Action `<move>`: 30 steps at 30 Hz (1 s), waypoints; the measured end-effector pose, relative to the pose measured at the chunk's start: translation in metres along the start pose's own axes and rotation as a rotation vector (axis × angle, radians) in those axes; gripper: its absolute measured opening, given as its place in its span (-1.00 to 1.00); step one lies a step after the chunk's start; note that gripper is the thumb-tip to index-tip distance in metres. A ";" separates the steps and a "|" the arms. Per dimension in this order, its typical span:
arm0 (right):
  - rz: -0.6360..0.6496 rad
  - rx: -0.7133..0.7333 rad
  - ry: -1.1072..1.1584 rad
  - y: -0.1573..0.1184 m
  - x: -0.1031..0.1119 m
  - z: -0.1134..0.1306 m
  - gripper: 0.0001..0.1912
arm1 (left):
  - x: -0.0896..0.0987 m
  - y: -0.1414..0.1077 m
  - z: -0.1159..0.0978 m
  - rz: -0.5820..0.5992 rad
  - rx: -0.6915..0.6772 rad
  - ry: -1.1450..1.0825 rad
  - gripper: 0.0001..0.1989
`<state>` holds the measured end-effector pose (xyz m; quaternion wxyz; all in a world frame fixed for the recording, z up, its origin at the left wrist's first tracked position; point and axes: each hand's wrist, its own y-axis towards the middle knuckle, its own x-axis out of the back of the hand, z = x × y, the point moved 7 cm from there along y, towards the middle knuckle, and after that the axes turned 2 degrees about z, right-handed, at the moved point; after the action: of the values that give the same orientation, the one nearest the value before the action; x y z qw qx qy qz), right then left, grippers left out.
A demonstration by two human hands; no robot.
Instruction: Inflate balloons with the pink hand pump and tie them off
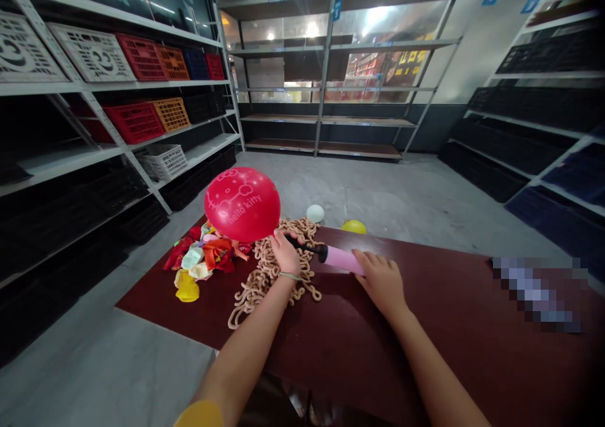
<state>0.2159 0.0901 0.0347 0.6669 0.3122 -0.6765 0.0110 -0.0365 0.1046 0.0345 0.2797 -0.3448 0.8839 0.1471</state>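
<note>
An inflated red balloon (pixel 242 204) with a printed cat face and lettering sits at the tip of a pump. My left hand (pixel 285 254) is closed around the balloon's neck and the black end of the pump; the exact grip is partly hidden. The pump's pink barrel (pixel 344 259) lies in my right hand (pixel 382 282), whose fingers wrap round it. Under and beside my left hand is a heap of tan rope-like loops (pixel 258 288). Left of it lie uninflated balloons (pixel 218 254) in red, orange, white and yellow.
The dark red table (pixel 454 326) bears a pixelated item (pixel 534 293) at the right. Beyond its far edge are a white balloon (pixel 315 213) and a yellow balloon (pixel 354 227). Shelves with crates (pixel 137 121) stand left; more racks (pixel 326 93) stand behind and at right.
</note>
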 end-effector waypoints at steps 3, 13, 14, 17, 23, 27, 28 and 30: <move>-0.025 -0.091 -0.006 -0.003 0.001 -0.030 -0.57 | 0.008 0.013 -0.008 -0.054 -0.017 -0.017 -0.72; 0.024 -0.076 0.094 0.001 0.004 0.029 -0.48 | 0.006 -0.003 -0.003 -0.058 -0.044 0.004 -0.71; 0.034 -0.055 0.110 0.001 0.003 0.037 -0.45 | 0.004 -0.007 0.001 -0.040 -0.024 0.013 -0.70; 0.059 0.005 0.098 0.001 -0.003 0.042 -0.46 | -0.001 -0.014 0.013 -0.011 0.041 0.010 -0.72; -0.018 -0.069 -0.078 -0.004 0.006 -0.015 -0.58 | 0.003 0.003 0.000 -0.020 -0.005 -0.047 -0.73; -0.054 -0.152 -0.073 -0.008 0.010 -0.033 -0.61 | 0.017 0.019 -0.014 -0.107 -0.030 -0.049 -0.76; -0.044 -0.160 -0.060 -0.007 0.009 -0.030 -0.61 | 0.020 0.021 -0.015 -0.121 -0.029 -0.048 -0.76; -0.016 -0.154 -0.034 -0.007 0.006 -0.015 -0.60 | 0.024 0.019 -0.014 -0.143 -0.027 -0.045 -0.76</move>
<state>0.2325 0.0888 0.0388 0.6773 0.2657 -0.6841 -0.0517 -0.0698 0.0996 0.0328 0.3044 -0.4074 0.8485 0.1465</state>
